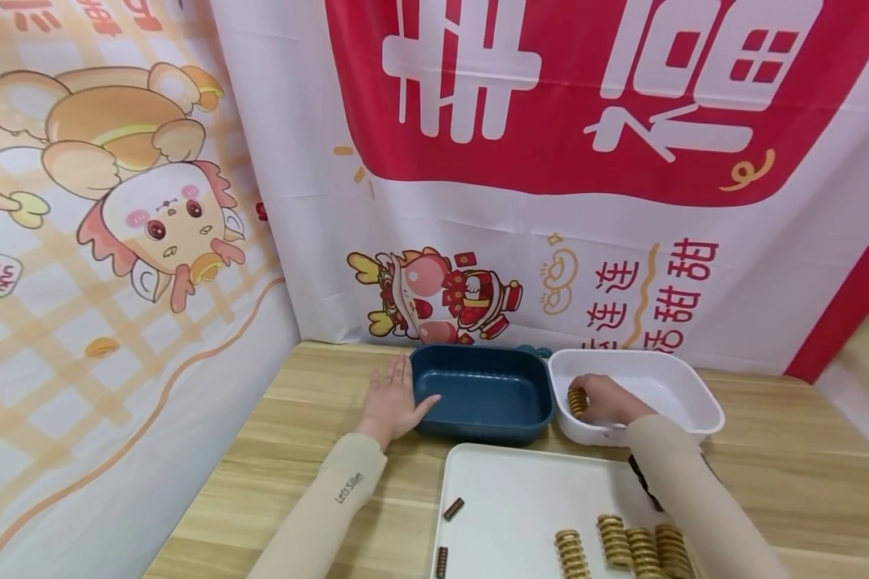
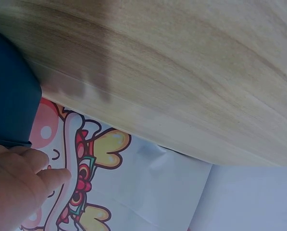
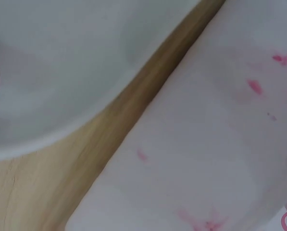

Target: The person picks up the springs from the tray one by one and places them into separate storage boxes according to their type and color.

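Gripping ridged piece (image 1: 577,401), right hand (image 1: 608,398) curled

Draped-off corner, room type unclear: wood-grain table (image 1: 261,482), red-and-white lettered cloth (image 1: 543,181) behind, cartoon-print cloth (image 1: 116,241) at left.

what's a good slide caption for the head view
Right hand holding a golden ridged piece at the white tub, left hand touching the blue tub.

Across the worktop (image 1: 261,482) from the person, two tubs stand side by side before a hanging cloth (image 1: 304,217). The left grip (image 1: 393,402) is at the left tub's (image 1: 481,436) left end; the right grip (image 1: 607,400), with one coil (image 1: 578,401), at the right tub's (image 1: 669,388) left end. Nearer lies a tray (image 1: 514,503), small coils (image 1: 454,509) along its left, four larger coils (image 1: 614,541) towards its right.
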A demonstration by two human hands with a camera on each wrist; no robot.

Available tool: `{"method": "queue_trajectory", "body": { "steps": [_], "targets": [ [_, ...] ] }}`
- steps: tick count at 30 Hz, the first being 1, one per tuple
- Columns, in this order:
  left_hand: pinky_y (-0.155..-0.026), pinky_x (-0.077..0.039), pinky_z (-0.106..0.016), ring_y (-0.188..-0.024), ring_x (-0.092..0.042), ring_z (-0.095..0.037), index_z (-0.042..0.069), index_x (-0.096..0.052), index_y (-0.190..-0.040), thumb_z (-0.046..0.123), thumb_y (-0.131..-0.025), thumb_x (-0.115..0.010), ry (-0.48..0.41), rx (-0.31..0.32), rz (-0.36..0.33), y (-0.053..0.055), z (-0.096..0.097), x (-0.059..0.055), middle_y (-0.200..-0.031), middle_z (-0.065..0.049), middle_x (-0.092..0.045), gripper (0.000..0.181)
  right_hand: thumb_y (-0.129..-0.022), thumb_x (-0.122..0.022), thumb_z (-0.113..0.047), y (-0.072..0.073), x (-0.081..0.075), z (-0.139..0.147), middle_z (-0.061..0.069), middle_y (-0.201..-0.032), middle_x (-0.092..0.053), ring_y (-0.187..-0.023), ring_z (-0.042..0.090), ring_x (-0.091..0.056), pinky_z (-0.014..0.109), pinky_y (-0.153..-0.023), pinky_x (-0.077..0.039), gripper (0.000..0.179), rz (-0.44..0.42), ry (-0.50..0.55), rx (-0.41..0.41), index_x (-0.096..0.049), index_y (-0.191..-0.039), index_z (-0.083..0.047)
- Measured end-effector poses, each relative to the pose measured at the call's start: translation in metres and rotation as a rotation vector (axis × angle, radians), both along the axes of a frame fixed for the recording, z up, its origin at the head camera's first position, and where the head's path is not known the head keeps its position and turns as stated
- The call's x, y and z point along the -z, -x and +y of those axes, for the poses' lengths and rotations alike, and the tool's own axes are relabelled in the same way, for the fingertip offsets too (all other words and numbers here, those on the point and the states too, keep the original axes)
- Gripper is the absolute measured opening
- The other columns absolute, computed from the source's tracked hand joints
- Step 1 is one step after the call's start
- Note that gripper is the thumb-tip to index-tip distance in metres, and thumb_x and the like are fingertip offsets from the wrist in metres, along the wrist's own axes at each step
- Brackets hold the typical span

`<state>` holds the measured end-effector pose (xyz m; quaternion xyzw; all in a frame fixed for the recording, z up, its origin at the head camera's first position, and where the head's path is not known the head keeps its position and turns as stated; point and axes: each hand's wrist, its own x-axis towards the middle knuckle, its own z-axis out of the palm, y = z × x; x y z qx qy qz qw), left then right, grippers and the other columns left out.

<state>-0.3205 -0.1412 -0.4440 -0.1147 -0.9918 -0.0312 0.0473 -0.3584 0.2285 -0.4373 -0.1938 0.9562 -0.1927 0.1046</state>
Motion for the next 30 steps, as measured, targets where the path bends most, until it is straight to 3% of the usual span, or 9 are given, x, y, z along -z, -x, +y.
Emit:
{"method": "queue_trajectory", "body": {
  "steps": [7, 22, 30],
  "targets": [
    [-0.112, -0.015, -0.055, -0.143, -0.016, -0.033, -0.008, -0.024, -0.147, 0.066, -0.093, -0.031, 0.018, 0.0, -0.012, 0.0, 0.001, 0.0, -0.154, -0.021, -0.021, 0.092, -0.071, -0.079, 0.0, 0.0, 0.003, -0.001, 0.009, -0.092, -0.063, -0.083, 0.025, -0.054, 0.047, -0.086, -0.047, 0.042, 0.012, -0.022, 0.008, -0.063, -0.109, 0.006],
    [-0.111, -0.016, -0.056, -0.142, -0.02, -0.033, -0.01, -0.024, -0.146, 0.063, -0.094, -0.035, 0.017, 0.012, 0.019, -0.003, 0.001, 0.002, -0.153, -0.023, -0.024, 0.09, -0.071, -0.08, -0.004, 0.002, 0.008, 0.003, 0.016, -0.104, -0.064, -0.089, 0.027, -0.055, 0.051, -0.091, -0.045, 0.051, -0.029, -0.058, 0.039, -0.061, -0.117, 0.009],
    [-0.112, -0.015, -0.055, -0.143, -0.018, -0.032, -0.01, -0.024, -0.146, 0.061, -0.095, -0.037, 0.006, 0.009, 0.024, -0.001, 0.0, 0.003, -0.153, -0.022, -0.023, 0.088, -0.07, -0.082, -0.013, -0.002, -0.003, 0.01, 0.022, -0.113, -0.062, -0.102, 0.035, -0.057, 0.054, -0.093, -0.043, 0.061, -0.003, 0.003, 0.052, -0.058, -0.121, 0.01]
  ]
}}
